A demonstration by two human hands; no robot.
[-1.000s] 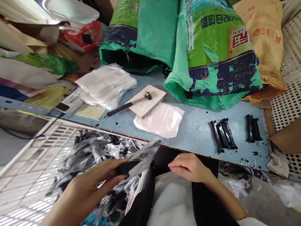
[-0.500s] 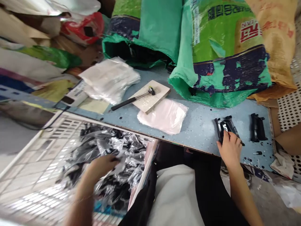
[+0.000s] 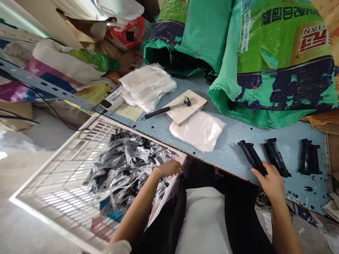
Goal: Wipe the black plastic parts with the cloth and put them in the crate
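Blue speckled table [image 3: 230, 151]: one, its near edge before our lap.

Green sacks, two, at the table's back: left sack [image 3: 203, 38] and right sack [image 3: 283, 67], mouths toward us.

White basket [image 3: 50, 223]: one, lattice-sided, below the table's edge to our left. Contents: a heap of clear-bagged dark items [image 3: 129, 169].

Clear plastic bags, two stacks: the back stack [image 3: 147, 84]; the front stack [image 3: 198, 132], partly beneath a pale board [image 3: 182, 114].

Our left hand [image 3: 169, 168]: fingers curled at the basket's right rim; whether they grasp anything, we cannot tell.

Our right hand [image 3: 272, 178]: thumb and fingers pinching the lower end of the leftmost black piece [image 3: 250, 157], by the table's near edge.

Hammer [image 3: 169, 108]: one, dark-handled, head resting on the board.

Black pieces not in hand: the middle set [image 3: 277, 157], just beside our fingers; the right set [image 3: 310, 157], near the table's right side.

Pin-like bit [image 3: 306, 188]: one, below the right set.

Handling note: we judge an end grip lets the piece swing, so we should pinch firmly, draw it away from the middle set and avoid snagging its neighbours.
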